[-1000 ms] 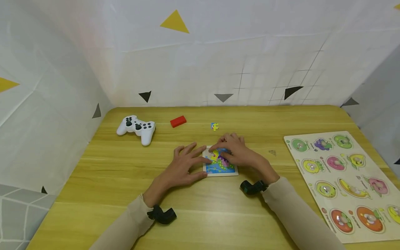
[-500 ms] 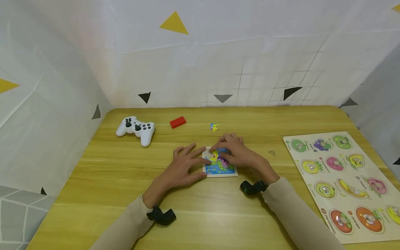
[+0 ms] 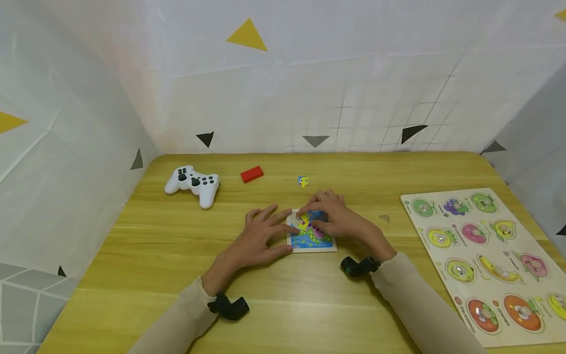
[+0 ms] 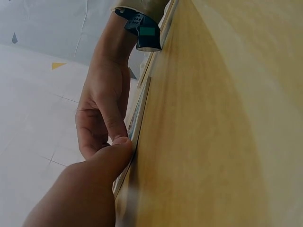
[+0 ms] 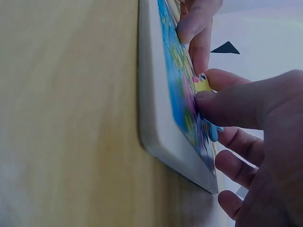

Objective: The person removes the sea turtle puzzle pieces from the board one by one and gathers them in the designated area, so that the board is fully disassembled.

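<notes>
A small square jigsaw puzzle with a pale frame (image 3: 316,250) lies flat on the table between my hands, showing a blue, yellow and pink sea picture. My left hand (image 3: 256,239) rests along its left side, fingers spread and fairly straight, with a fingertip on the picture and the thumb at the frame's edge. From the right, my right hand (image 3: 338,216) reaches over the puzzle. In the right wrist view its thumb and forefinger pinch a yellow-and-blue puzzle piece (image 5: 202,84), tilted up from the picture. That hand covers the puzzle's upper right part in the head view.
One loose yellow-and-blue puzzle piece (image 3: 303,182) lies beyond the puzzle. A red block (image 3: 252,174) and a white game controller (image 3: 193,185) are at the back left. The large fruit peg board (image 3: 482,265) takes up the table's right side. White cloth (image 3: 283,88) hangs behind.
Both hands keep nearly the same place. Under my right thumb, less of the purple patch shows than before. The left hand has not visibly moved.
</notes>
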`<action>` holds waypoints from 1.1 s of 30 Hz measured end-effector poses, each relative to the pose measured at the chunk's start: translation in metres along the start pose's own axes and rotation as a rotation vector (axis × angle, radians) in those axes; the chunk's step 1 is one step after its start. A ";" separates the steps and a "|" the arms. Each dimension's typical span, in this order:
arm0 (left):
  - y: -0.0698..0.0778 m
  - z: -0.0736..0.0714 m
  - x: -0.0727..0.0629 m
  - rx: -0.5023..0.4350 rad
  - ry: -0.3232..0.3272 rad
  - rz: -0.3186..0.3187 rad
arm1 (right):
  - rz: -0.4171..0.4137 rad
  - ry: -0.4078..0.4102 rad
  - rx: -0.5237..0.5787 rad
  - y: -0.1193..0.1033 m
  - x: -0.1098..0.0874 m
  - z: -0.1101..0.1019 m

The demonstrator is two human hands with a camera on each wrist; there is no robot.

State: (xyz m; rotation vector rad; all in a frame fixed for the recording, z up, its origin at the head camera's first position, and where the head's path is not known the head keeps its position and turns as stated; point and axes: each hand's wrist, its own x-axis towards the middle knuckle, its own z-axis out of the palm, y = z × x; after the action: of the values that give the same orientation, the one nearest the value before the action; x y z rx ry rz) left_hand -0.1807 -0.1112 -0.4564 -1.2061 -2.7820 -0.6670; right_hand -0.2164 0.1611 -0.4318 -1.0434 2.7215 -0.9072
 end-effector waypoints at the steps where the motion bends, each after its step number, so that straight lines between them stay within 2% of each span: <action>1: 0.000 0.000 0.000 0.000 -0.001 -0.001 | -0.001 0.000 -0.002 0.000 0.000 0.000; 9: 0.000 0.000 0.000 -0.002 -0.001 0.002 | -0.003 0.014 -0.005 0.001 -0.002 -0.003; 16: 0.000 0.000 -0.001 0.004 -0.004 -0.003 | 0.031 0.025 0.044 0.002 -0.002 -0.005; 23: -0.001 0.000 0.000 -0.003 -0.010 -0.002 | 0.046 0.008 0.042 0.001 -0.002 -0.007; 33: 0.001 -0.001 0.000 0.002 -0.013 0.001 | 0.036 0.027 0.027 0.003 -0.003 -0.006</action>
State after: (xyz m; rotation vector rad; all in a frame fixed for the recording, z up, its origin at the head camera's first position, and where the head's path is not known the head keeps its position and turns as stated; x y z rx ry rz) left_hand -0.1802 -0.1114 -0.4549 -1.2156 -2.7918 -0.6591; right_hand -0.2180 0.1680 -0.4288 -0.9807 2.7331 -0.9563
